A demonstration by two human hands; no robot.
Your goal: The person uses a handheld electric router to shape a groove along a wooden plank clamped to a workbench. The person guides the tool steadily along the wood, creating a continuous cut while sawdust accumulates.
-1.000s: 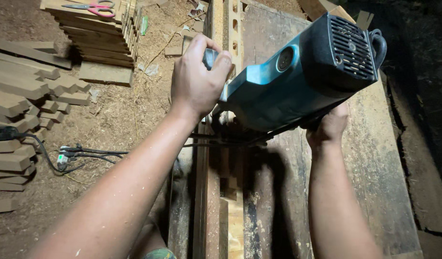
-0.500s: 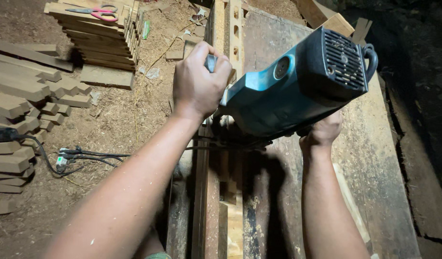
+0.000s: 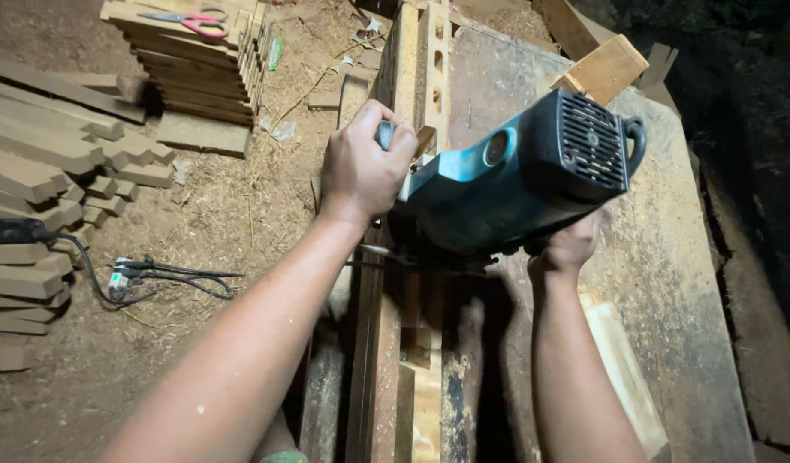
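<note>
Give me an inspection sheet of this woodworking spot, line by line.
Surface: worn wooden bench, dusty.
Job's things: teal power tool over long slotted timber.
Clutter: stacked wood pieces with scissors on top; loose slats; sawdust on the floor.
Grips: left hand closed on the tool's side handle; right hand under the tool body, grip hidden.
Cables: black cord with plug on the floor.
Surroundings: dark at right, nothing seen.

Warm, dim light from above; right edge falls into darkness, forearms slightly blurred.
</note>
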